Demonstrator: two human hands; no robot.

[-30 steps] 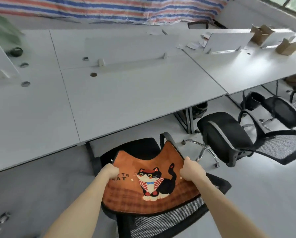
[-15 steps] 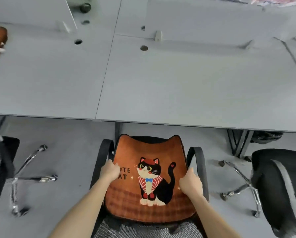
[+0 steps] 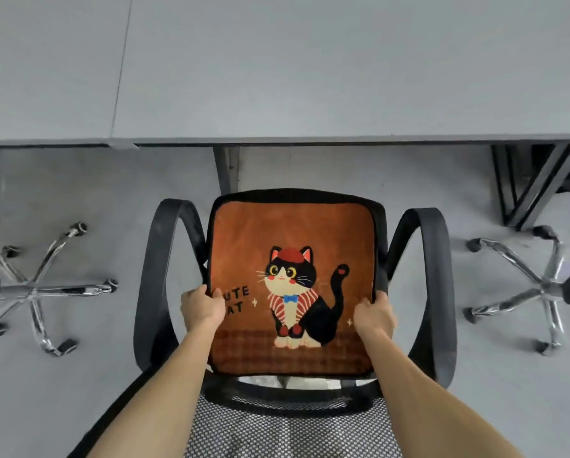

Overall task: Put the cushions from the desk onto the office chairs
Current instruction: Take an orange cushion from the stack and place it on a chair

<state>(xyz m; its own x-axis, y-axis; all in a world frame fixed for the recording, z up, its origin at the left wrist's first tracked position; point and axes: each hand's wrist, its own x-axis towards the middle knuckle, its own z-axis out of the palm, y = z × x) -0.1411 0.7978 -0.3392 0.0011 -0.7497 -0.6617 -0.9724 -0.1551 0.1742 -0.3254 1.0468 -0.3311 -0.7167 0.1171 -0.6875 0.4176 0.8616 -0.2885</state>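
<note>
The left hand (image 3: 201,309) has its grip closed on the cushion (image 3: 290,233), thumb on top and fingers tucked under the edge at about 8 o'clock of the cat picture, where it covers the first letters of the printed words. The right hand (image 3: 374,314) grips the opposite edge in the same way at about 4 o'clock. Between them the orange cushion lies face up over the seat of the office chair (image 3: 381,246). Its far edge sits close to the seat's black front rim at 12 o'clock, and its near edge is just short of the mesh backrest (image 3: 290,424) at 6 o'clock. From this steep angle I cannot tell whether it already rests fully on the seat or is held a little above it. The step in hand looks like the final settling. To do it well, keep both grips level so the cloth does not fold, and centre it between the armrests (image 3: 154,276) at 9 and 3 o'clock until the black margin of the seat shows evenly on each side. Then lay it flat and slide the fingers out sideways, not upward, so that the edges are not dragged askew. Beyond the chair the grey worktop (image 3: 277,67) runs across at 12 o'clock. On the floor (image 3: 425,180), the chrome chair bases (image 3: 42,289) of two neighbouring chairs stand well apart at 9 and 3 o'clock.
</note>
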